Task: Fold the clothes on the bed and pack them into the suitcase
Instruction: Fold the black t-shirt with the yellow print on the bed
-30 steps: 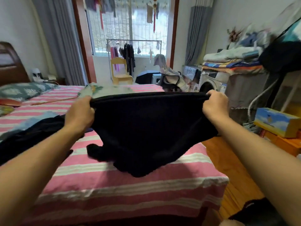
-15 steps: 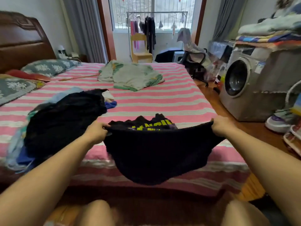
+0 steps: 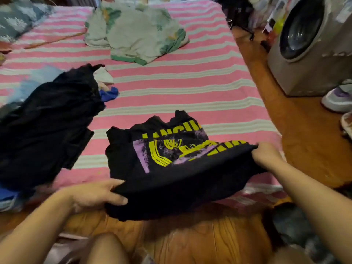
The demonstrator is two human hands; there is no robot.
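Folding step in progress, first garment of the visible lot. Black graphic T-shirt (image 3: 171, 164) is lying print-up at the near edge of the striped bed (image 3: 190, 82), its near hem hanging off the mattress edge toward the wooden floor (image 3: 209, 241). Left hand (image 3: 91, 195) is gripping the near-left hem, thumb on top and fingers curling underneath the fabric. Right hand (image 3: 266, 155) is pinching the right side edge in a closed fist; individual fingers are blurring into the cloth, so I cannot tell exactly how they are lying. Shirt is wrinkling and bunching at the collar end, yellow-and-purple print partly creasing.

Judgement: person is laying the shirt flat before the first fold; nothing is looking folded yet. Next move is probably calling for tugging the hem taut, smoothing the far end, then turning one side inward.

Still waiting: dark clothes pile (image 3: 47, 126) sitting just left of the shirt, apart from it; leaf-print garment (image 3: 137, 33) lying crumpled farther up the bed. Suitcase is possibly the dark shape at bottom right, too blurry to confirm. Washing machine (image 3: 308, 44) is standing right of the bed.
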